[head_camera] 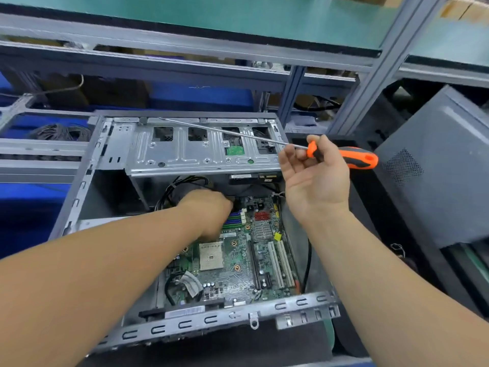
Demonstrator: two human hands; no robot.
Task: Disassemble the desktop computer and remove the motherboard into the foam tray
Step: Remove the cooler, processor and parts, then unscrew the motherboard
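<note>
Shelving is framing the tabletop (264,350) where an open case (211,317) is lying, the motherboard (238,263) inside it. Left hand (209,207) is reaching among black cables (169,189), grip hidden. Right hand (315,170) is pinching a screwdriver (354,157) above the drive cage (185,147).

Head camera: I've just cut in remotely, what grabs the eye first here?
The orange-handled screwdriver, held up in the right hand above the case's right side, with its long shaft pointing left over the drive cage. Below it, the green motherboard lies exposed in the open case, and the left hand reaches into its upper end by the black cables.
</note>
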